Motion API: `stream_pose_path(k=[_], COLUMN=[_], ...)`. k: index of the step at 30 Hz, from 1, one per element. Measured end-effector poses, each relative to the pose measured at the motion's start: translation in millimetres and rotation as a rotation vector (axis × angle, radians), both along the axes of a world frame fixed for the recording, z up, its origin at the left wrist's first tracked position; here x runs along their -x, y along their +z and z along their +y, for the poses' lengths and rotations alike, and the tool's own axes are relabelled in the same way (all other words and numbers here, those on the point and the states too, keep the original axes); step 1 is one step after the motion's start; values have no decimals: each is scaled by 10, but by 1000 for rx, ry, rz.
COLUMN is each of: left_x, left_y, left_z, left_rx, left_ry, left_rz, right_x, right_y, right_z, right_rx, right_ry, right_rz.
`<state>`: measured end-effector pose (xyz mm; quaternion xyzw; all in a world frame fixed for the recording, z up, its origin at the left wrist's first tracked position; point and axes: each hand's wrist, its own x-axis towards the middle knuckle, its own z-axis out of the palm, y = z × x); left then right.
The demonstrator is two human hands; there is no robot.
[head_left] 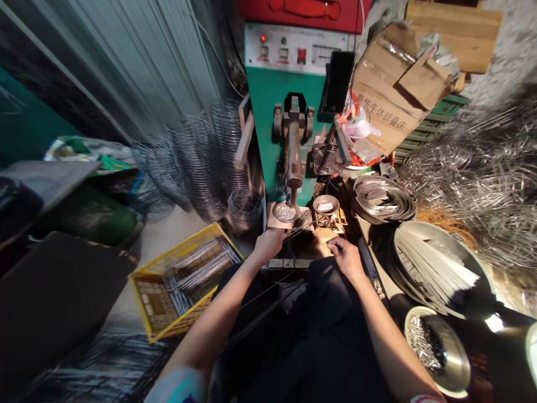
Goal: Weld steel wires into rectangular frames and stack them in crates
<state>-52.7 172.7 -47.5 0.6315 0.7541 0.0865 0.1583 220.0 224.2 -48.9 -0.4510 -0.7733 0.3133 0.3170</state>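
In front of the welder (289, 84) my left hand (268, 242) grips thin wires (296, 230), my right hand (344, 254) curls beside them, on what I cannot tell; the crate (145, 294) left of it holds some pieces, the pan (419, 226) right of it is heaped, so I judge much remains.

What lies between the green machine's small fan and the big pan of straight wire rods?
A flat coil of grey wire lies there on the bench, as the head view shows.
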Motion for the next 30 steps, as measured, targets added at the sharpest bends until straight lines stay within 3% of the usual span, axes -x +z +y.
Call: stream_pose_path(k=[4,8,10,16,25,28,30], left_x=[115,174,184,201,224,214,183], left_y=[-31,-99,-138,-189,-72,-45,-39], left_z=[-208,-268,-268,-286,-409,-468,-493], left_rx=[-38,-96,-131,-269,-448,-478,-493], left_ry=[35,32,27,10,23,41,51], left_rz=[-6,-49,-81,-200,-342,-363,-371], right_x=[-226,-482,-574,-727,-1080,-973,-672], right_y=[38,-26,-87,-159,-319,-190,-61], right_z=[-49,-196,-292,-551,-652,-506,-333], right_rx=[-36,220,268,73,48,94,118], right_ry=[-15,1,-21,-132,-237,-272,-249], right_rz=[-66,85,118,-114,-199,-206,-101])
